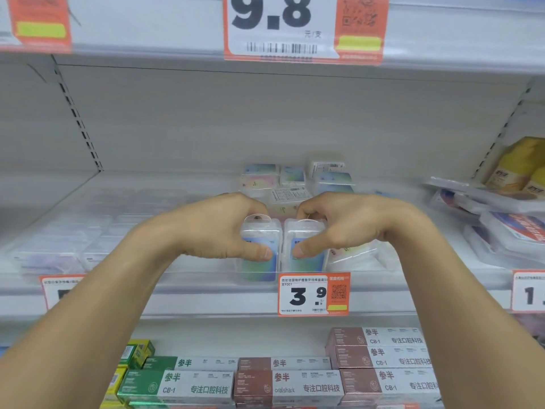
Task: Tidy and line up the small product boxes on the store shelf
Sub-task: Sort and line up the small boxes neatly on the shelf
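Both hands reach into the middle shelf at its front edge. The left hand grips a clear plastic box with a blue-green card inside, thumb on its front and fingers curled over its top. The right hand grips a second, matching box the same way. The 2 boxes stand upright, side by side and nearly touching, just behind the shelf's clear front lip and just left of the 3.9 price tag. More small boxes sit piled loosely farther back on the same shelf, some lying flat. Flat packets lie at the right. On the shelf below, long toothpaste cartons are stacked in rows.
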